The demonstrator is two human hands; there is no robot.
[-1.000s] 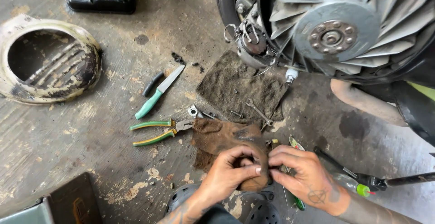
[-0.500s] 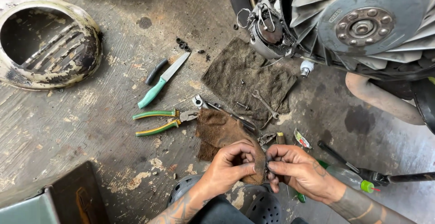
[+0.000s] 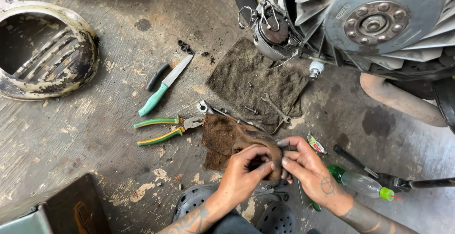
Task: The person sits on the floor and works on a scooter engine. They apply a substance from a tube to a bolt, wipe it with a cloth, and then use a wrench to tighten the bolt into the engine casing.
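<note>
While an engine (image 3: 374, 23) with a finned grey flywheel fills the upper right above the stained concrete floor (image 3: 85, 134), a rusty cream fan cover (image 3: 45, 49) lies well apart at the upper left. Below the engine a dark grey rag (image 3: 251, 80) is spread flat, with a small wrench (image 3: 275, 107) and a few bolts on it. Just beside it lies a brown rag (image 3: 220, 137), one end gathered up between the person's hands. The left hand (image 3: 244, 172) pinches that bunched end with thumb and fingers curled closed on it. The right hand (image 3: 308, 167) meets it from the other side, fingertips pressed to the same wad; something small may be wrapped inside, but it is hidden. Left of the rags lie green-handled pliers (image 3: 163, 130), and above them a knife (image 3: 163, 89) with a green handle. A clear bottle (image 3: 360, 183) with a green cap lies near the right wrist.
</note>
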